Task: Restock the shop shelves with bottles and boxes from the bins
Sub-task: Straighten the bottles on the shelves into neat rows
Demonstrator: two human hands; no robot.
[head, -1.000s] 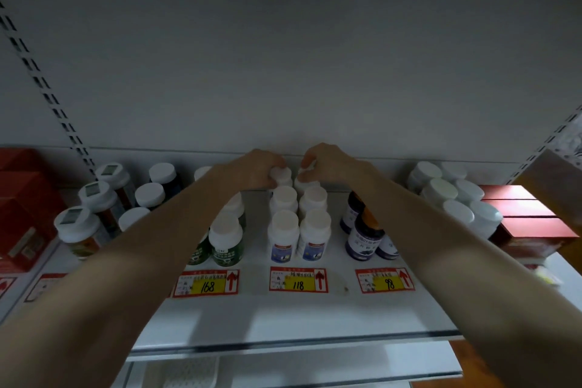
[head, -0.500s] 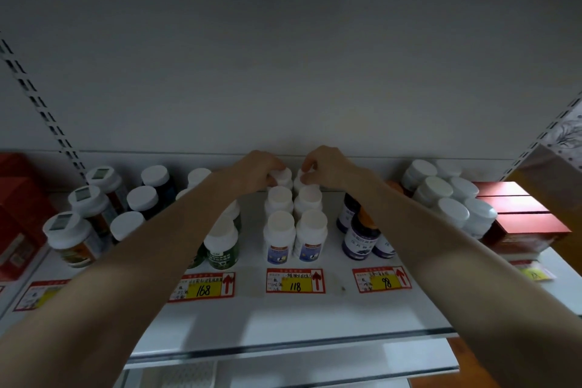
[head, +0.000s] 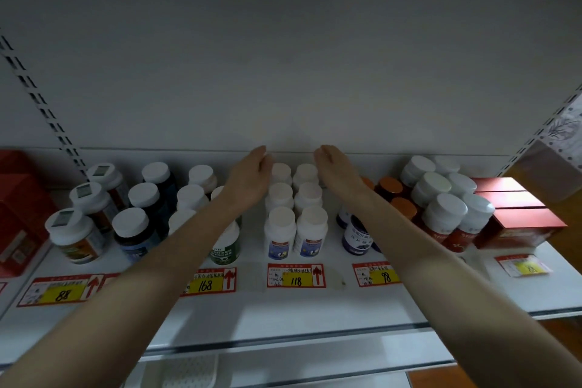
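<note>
My fingers (head: 263,156) are straight and loosely together on both hands, gripping nothing. The left hand (head: 252,179) is just left of the rear white bottles (head: 310,195) and the right hand (head: 338,176) just right of them, equally near; I cannot tell if they touch. The bottles stand upright in a double row running front to back on the shelf (head: 283,309), behind the 118 tag (head: 296,276). Palms face inward, forearms extended. Judgement: the row is set.

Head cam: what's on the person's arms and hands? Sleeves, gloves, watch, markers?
Nothing worn shows. The left hand and right hand are ungloved; the left forearm and right forearm are bare to the frame edge. No sleeves, watch, bands, rings or markers visible.
</note>
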